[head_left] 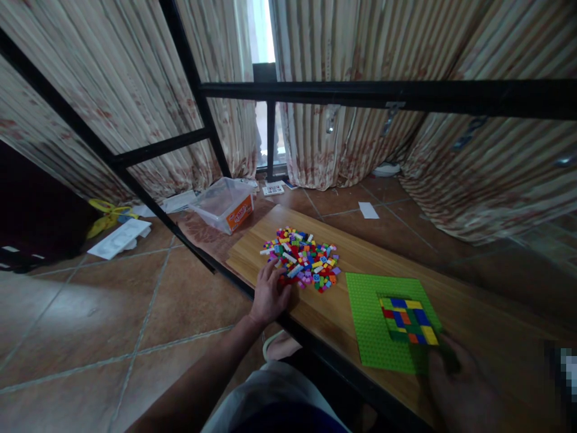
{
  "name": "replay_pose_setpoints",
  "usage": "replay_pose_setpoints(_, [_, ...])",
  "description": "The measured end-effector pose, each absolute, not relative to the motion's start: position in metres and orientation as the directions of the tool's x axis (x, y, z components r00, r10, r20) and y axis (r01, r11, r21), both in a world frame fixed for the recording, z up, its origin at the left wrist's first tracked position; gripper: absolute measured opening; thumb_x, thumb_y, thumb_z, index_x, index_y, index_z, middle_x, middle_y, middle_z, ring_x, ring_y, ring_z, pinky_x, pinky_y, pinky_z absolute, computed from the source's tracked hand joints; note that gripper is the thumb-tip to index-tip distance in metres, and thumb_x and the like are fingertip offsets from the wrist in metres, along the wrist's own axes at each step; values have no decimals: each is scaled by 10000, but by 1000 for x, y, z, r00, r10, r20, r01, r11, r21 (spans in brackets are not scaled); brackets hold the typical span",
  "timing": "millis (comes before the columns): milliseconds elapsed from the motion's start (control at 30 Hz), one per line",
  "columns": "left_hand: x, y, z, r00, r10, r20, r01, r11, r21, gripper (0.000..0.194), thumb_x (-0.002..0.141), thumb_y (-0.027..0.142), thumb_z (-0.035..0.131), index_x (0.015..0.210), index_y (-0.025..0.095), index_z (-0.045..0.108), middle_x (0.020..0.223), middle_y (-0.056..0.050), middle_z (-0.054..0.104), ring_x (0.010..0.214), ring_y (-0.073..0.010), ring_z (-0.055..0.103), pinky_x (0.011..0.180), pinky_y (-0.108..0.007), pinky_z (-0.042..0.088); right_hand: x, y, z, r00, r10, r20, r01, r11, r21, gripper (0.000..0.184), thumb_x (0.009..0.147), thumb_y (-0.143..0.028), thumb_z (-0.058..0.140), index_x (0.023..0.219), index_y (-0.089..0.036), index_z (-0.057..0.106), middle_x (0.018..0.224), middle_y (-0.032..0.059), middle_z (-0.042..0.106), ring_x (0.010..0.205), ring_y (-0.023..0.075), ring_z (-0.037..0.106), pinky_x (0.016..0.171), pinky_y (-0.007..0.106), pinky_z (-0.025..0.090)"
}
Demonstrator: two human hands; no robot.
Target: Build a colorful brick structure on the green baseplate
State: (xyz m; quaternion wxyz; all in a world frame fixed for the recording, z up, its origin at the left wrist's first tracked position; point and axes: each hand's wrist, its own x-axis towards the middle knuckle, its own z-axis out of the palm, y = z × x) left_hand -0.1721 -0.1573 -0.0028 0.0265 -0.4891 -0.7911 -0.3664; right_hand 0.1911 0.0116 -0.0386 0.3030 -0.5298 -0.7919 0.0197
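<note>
A heap of small bricks in many colours [304, 258] lies on a wooden table [360, 246]. My left hand [269, 294] rests at the near edge of the heap, fingers spread and reaching into the bricks. To the right lies a green baseplate [367, 313] with a patch of red, blue, yellow and green bricks [408, 320] pressed onto it. My right hand [460, 385] sits at the baseplate's near right corner, in shadow, with a finger on the plate's edge; its fingers are hard to make out.
A clear plastic tub with an orange label [224, 204] stands on the floor beyond the table's far end. Papers [119, 237] and a yellow object [106, 213] lie on the tiled floor. A black metal frame [383, 93] and curtains surround the table.
</note>
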Motion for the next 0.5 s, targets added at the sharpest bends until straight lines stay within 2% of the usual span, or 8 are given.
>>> replay_pose_setpoints(167, [-176, -167, -2, -511, 771, 380, 784, 237, 574, 434, 790, 195, 626, 1215, 203, 537, 1455, -128, 426, 1341, -294, 414, 1085, -513, 388, 190, 11, -38, -278, 838, 470, 795, 475, -377, 469, 804, -490, 431, 1046, -160, 660, 1115, 157, 658, 1059, 360, 596, 947, 539, 454])
replay_pose_setpoints(400, [-188, -165, -8, -604, 702, 378, 737, 312, 599, 320, 796, 207, 676, 1104, 195, 591, 1310, -112, 556, 1209, -266, 532, 1035, -455, 457, 190, 10, -36, -249, 860, 446, 792, 446, -417, 417, 799, -463, 439, 975, -167, 675, 1081, 153, 665, 1022, 348, 610, 921, 525, 469])
replay_pose_setpoints(500, [-194, -157, -7, -615, 703, 358, 725, 324, 608, 343, 773, 211, 712, 1096, 191, 599, 1287, -108, 575, 1207, -269, 540, 1040, -457, 457, 192, 12, -38, -250, 851, 461, 791, 455, -410, 422, 802, -471, 445, 974, -162, 674, 1087, 156, 666, 1010, 340, 621, 908, 509, 481])
